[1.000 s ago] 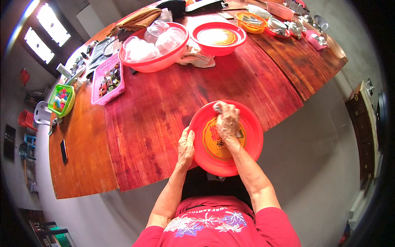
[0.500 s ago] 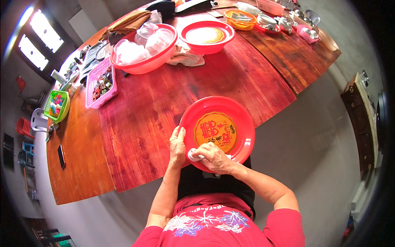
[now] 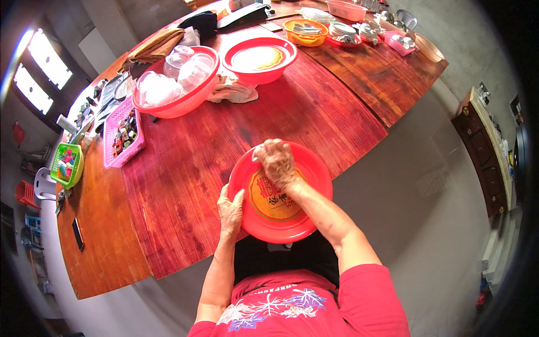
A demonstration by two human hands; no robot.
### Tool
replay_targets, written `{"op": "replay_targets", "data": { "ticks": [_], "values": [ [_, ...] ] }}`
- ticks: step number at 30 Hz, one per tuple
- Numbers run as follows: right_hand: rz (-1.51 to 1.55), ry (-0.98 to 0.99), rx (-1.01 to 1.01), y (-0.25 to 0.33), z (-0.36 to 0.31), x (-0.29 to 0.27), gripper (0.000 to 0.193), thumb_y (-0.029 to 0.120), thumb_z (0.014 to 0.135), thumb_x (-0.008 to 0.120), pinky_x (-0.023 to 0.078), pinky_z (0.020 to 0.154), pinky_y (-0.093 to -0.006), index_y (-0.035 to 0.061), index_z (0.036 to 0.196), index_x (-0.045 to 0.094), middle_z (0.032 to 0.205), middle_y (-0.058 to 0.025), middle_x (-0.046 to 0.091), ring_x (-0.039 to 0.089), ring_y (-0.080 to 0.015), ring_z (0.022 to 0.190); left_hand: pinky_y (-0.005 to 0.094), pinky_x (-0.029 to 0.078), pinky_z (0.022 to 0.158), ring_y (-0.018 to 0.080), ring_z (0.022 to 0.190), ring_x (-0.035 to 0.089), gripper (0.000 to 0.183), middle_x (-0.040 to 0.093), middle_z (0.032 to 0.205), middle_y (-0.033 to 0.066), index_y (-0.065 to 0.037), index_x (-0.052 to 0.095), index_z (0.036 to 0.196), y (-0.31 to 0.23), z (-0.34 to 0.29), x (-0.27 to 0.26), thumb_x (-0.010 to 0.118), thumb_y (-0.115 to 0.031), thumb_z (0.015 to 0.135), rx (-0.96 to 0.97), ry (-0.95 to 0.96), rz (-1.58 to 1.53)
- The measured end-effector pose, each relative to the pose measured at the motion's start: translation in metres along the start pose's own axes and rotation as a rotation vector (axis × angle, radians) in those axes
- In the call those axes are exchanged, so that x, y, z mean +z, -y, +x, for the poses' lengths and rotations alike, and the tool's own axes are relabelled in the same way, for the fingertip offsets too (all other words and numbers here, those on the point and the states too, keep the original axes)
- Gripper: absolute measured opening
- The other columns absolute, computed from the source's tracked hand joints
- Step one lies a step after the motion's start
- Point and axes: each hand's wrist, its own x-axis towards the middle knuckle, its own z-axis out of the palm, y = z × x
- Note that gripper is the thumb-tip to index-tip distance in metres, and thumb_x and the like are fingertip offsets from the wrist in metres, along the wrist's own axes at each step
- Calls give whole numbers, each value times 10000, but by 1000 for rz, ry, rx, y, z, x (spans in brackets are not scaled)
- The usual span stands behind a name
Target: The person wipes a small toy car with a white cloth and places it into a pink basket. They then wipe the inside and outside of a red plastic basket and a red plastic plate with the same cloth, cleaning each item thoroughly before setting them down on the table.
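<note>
A round red plastic tray [image 3: 315, 175] with a yellow printed centre is tilted up between me and the table edge. My left hand [image 3: 231, 210] grips its left rim, thumb over the inside. Inside the tray, at the far upper-left part of its rim, my right hand [image 3: 276, 162] is closed on a small white cloth [image 3: 256, 153]. Only a bit of the cloth sticks out beside the fingers. My right forearm crosses the tray and covers part of the printed centre.
On the red wooden table [image 3: 185, 208] stand a red basket of clear plastic items [image 3: 188, 104], another red tray [image 3: 261, 76], a pink basket [image 3: 124, 154] and a green basket [image 3: 70, 178]. A phone [image 3: 77, 234] lies at left. Farther back are a yellow basket [image 3: 306, 39] and stacked dishes [image 3: 342, 31].
My right hand has moved with the cloth from the tray's near lower-left rim to its far upper-left rim. The left hand still holds the left side. The view has shifted slightly.
</note>
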Motion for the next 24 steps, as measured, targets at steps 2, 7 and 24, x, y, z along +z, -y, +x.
{"op": "replay_targets", "data": {
  "ticks": [2,7,24],
  "values": [
    [-176,-38,-40,-27,3,-11,118,186,813,550,387,724,-361,223,924,568,913,-4,500,503,-192,900,279,527,798,140,901,623,265,651,1041,80,8,531,1165,6,1,-2,551,-1,900,-6,11,-62],
    [-34,172,1,-69,-34,-53,230,169,827,584,447,871,-395,217,1044,644,1085,-35,517,489,-237,1058,280,518,789,135,895,614,250,650,1024,82,8,522,1162,12,2,-2,532,-10,913,13,15,-73],
    [43,394,37,65,-117,-160,318,141,793,576,441,676,-366,-12,1070,610,918,-127,571,532,-245,792,282,493,814,134,918,594,227,640,1030,88,11,507,1157,8,-3,-1,523,-38,936,34,-1,10]
  ]
}}
